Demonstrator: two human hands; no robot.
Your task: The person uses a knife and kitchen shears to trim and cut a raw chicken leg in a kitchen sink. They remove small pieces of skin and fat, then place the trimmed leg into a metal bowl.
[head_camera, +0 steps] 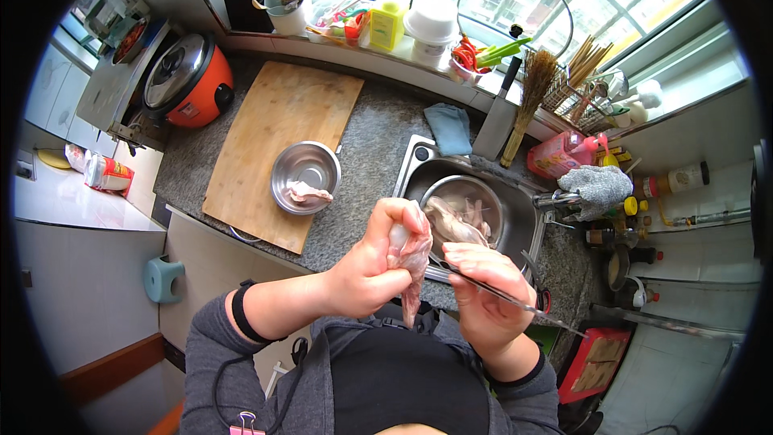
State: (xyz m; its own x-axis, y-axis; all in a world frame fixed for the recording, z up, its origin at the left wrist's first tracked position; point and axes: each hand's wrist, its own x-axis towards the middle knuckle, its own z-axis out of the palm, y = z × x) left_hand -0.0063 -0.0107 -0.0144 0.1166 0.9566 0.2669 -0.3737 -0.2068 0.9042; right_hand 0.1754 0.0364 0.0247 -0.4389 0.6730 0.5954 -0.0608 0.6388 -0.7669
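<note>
My left hand (377, 263) grips a piece of raw poultry (410, 254), whose narrow end hangs down in front of my body. To its right, my right hand (492, 284) holds a long thin metal tool (525, 302), seen nearly edge-on; I cannot tell its exact kind. Behind my hands, a round metal basin (462, 181) with more raw poultry (453, 223) in it sits in the steel sink (520, 223). A smaller steel bowl (308, 154) holds one raw poultry piece (308, 192) and stands on the wooden cutting board (275, 115).
An orange rice cooker (202, 90) is left of the board. Beyond the sink, a cleaver (496, 124), a straw brush (531, 96) and a blue cloth (448, 128) rest by the window ledge. Pink soap bottle (552, 154) and faucet (555, 199) border the sink's right side.
</note>
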